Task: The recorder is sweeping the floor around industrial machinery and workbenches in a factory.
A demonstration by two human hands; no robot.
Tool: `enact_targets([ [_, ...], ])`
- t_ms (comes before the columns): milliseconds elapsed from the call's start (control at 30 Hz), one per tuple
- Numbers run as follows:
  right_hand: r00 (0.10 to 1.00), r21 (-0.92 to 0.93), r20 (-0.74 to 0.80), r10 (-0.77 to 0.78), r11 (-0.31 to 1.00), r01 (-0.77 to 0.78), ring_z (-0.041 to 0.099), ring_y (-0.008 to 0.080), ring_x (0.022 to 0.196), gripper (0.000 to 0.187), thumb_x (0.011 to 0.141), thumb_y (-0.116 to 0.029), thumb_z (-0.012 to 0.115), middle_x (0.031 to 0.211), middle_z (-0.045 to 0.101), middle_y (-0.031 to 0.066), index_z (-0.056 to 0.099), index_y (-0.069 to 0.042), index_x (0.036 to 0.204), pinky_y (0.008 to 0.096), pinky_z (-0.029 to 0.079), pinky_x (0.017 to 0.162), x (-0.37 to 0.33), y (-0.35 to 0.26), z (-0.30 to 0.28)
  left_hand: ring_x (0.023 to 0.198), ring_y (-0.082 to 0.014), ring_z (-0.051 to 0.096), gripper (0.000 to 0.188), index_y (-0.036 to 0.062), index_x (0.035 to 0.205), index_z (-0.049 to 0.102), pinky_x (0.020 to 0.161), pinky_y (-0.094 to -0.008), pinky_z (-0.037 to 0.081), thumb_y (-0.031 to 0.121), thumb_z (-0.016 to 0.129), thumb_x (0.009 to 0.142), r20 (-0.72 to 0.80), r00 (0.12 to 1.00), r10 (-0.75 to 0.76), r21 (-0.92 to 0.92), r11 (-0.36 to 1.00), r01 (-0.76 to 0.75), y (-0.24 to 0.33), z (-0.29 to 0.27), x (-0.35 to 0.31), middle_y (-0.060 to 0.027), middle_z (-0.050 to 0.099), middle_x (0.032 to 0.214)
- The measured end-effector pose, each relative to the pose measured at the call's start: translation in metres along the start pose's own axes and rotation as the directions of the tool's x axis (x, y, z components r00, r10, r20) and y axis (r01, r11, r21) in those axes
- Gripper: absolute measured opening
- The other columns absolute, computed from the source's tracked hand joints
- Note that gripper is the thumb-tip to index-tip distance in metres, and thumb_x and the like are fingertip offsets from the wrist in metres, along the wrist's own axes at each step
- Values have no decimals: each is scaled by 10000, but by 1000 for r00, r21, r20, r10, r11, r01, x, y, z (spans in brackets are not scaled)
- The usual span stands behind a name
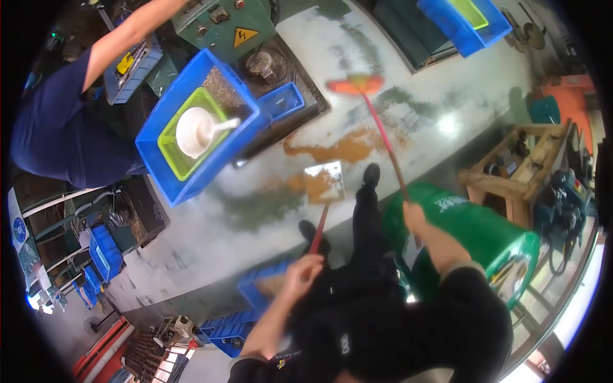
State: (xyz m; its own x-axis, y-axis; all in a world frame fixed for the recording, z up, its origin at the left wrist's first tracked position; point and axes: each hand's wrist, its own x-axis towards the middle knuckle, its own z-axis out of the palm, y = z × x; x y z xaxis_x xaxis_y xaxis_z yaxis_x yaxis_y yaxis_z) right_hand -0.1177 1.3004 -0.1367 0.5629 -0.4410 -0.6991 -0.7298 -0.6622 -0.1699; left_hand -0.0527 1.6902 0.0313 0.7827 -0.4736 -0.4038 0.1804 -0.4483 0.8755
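My left hand (304, 274) is closed round the red handle of a long-handled dustpan (333, 172). The pan lies on the floor in front of my feet, with orange-brown powder showing in or under it. My right hand (415, 218) grips the stick of a broom (387, 137), whose reddish handle runs forward to a blurred orange head. That head is on or just above the floor, well beyond the pan. Between them spreads a patch of orange-brown powder (348, 148) on the pale, worn floor (268, 159).
At the left, a blue crate (220, 171) holds a green basket and a white scoop, beside a green machine (211, 29). Another person's arm (128, 41) reaches there. A green drum (472, 236) lies at my right, near a wooden frame (495, 182). Another blue crate (469, 38) stands far right.
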Motion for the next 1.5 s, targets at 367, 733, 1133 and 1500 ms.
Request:
enact_targets([
  [367, 980, 191, -199, 13, 981, 26, 609, 357, 600, 488, 894, -424, 423, 678, 607, 223, 626, 13, 821, 446, 464, 577, -186, 56, 44, 857, -260, 630, 133, 14, 925, 629, 750, -314, 499, 98, 628, 822, 101, 988, 115, 71, 990, -123, -21, -28, -30, -118, 639, 989],
  [733, 951, 489, -9, 310, 831, -266, 614, 419, 803, 631, 893, -516, 363, 795, 617, 272, 614, 62, 870, 468, 479, 658, 116, -38, -97, 901, -251, 629, 117, 26, 932, 633, 723, -299, 506, 67, 624, 823, 124, 992, 1, 199, 980, -26, 5, 10, -6, -106, 635, 1038],
  [1133, 841, 601, 283, 461, 599, -530, 457, 208, 340, 453, 903, -378, 420, 521, 494, 117, 520, 17, 706, 342, 382, 328, -266, 19, 94, 873, -179, 614, 112, 2, 921, 629, 738, -268, 484, 82, 602, 848, 269, 959, 89, 53, 993, -107, -37, -34, -30, -96, 640, 1021],
  [1500, 851, 879, 92, 518, 359, -313, 573, 266, 480, 485, 889, -426, 406, 608, 588, 167, 595, 18, 852, 405, 422, 430, -122, 27, 54, 849, -155, 615, 153, 25, 973, 636, 729, -262, 482, 110, 601, 851, 364, 911, 195, 128, 958, -256, -63, -68, -63, -91, 646, 997],
])
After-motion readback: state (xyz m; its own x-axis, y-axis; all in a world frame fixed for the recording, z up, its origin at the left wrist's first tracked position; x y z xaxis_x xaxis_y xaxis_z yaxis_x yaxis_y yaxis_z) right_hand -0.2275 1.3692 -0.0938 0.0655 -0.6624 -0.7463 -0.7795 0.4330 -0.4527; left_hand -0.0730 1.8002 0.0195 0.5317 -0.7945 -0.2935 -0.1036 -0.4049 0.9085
